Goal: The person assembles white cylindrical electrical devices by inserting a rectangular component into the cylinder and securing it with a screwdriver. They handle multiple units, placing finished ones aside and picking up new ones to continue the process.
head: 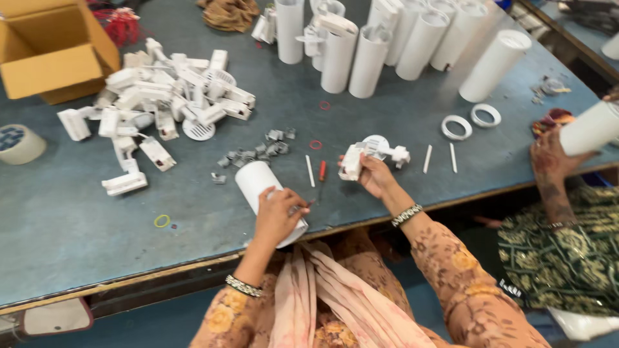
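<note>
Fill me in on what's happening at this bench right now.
A person seated at a blue-grey table grips a white cylinder lying on its side with the left hand. The right hand holds up a white plastic fitting. A heap of similar white fittings lies to the left, upright white tubes stand behind, and a co-worker's hand holds another tube at right.

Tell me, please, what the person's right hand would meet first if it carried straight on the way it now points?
The right hand points up and left across the table. Beyond the white plastic part it holds, it would probably first meet the small red ring, though depth is unclear.
</note>
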